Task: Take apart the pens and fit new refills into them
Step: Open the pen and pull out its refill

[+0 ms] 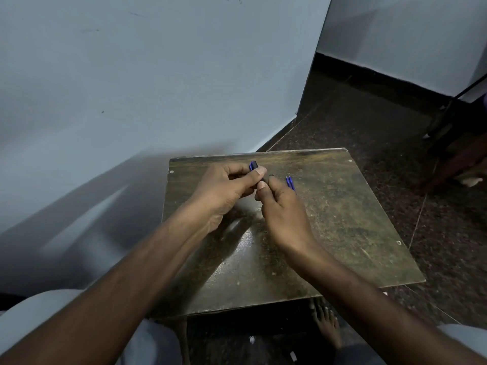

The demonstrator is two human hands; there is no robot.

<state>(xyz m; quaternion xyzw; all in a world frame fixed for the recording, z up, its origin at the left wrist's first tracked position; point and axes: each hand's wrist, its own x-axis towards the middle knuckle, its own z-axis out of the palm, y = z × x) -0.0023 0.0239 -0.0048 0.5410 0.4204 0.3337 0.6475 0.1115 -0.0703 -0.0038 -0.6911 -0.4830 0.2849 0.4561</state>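
At a small worn desk (342, 233) pushed near a pale blue wall (131, 88), I hold 1 pen (259, 173) up between both hands, just above the desk's far half. My left hand (226, 191) curls round the end with the blue cap or clip showing past my fingers; my right hand (283, 206) pinches the dark barrel at the other end, thumbs almost meeting in the middle. The grip reads as a twist or a pull at the joint, so I judge this pen to be at the opening step, its 2 halves not yet apart as far as I can see, though my fingers hide the joint itself. Behind my right hand, 2 slim blue pieces (290, 182) poke out; whether they are refills or other pens, and whether they lie on the desk or sit in my right hand, I cannot tell. No loose barrels, caps or spent refills show anywhere on the desk, so the job looks close to its start: this pen waits to be opened, emptied, refilled and closed, and any others come after it. My bare foot (326, 325) rests on the dark speckled floor (369, 114) below the desk's near edge
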